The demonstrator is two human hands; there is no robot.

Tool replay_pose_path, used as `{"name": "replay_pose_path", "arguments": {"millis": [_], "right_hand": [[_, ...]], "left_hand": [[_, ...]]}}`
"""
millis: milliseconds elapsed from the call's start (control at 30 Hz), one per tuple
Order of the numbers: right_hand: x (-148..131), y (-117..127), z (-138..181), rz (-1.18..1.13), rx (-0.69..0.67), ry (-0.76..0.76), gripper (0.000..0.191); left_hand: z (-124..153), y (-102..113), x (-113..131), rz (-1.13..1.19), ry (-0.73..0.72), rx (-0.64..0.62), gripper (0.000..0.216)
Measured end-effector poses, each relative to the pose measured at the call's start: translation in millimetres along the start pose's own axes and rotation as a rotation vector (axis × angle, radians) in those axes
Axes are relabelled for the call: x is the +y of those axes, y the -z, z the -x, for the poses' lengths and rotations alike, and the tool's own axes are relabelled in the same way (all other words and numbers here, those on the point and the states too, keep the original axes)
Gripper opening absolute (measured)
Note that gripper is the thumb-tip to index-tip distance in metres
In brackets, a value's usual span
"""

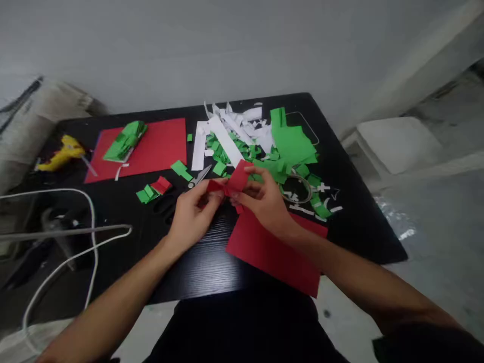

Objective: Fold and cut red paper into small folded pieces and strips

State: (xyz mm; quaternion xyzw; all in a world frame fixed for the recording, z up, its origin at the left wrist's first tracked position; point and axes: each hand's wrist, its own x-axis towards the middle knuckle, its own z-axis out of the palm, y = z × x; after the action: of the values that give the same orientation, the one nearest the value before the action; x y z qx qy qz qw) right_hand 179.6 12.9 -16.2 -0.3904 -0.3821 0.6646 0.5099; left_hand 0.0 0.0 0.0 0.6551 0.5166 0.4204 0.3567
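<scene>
Black table (212, 262) by grey wall (189, 45), both hands pinching red paper piece (232, 184)

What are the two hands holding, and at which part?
A small folded piece of red paper. The left hand pinches its left end; the right hand grips its right side.

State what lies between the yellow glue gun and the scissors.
Head view: a red paper sheet bearing a green paper bundle, then small green and red scraps.
</scene>
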Motion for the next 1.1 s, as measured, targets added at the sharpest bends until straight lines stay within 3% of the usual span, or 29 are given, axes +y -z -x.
{"name": "replay_pose_path", "arguments": {"millis": [367, 600, 867, 1100], "right_hand": [[1.5, 1.2, -0.1, 0.067, -0.055, -0.081, 0.066], [4.7, 1.5, -4.6, 0.034, -0.030, -0.068, 0.068], [6.3, 1.6, -5.6, 0.032, -0.023, -0.088, 0.067], [1.8, 3.4, -5.4, -0.003, 0.007, -0.182, 0.068]], "left_hand": [[1.4, -2.9, 0.6, 0.069, 0.059, 0.038, 0.008], [2.0, 0.0, -2.3, -0.032, 0.049, 0.065, 0.006], [1.4, -0.7, -3.5, 0.037, 0.104, 0.062, 0.007], [1.2, -0.6, -5.8, -0.013, 0.126, 0.029, 0.012]]}}
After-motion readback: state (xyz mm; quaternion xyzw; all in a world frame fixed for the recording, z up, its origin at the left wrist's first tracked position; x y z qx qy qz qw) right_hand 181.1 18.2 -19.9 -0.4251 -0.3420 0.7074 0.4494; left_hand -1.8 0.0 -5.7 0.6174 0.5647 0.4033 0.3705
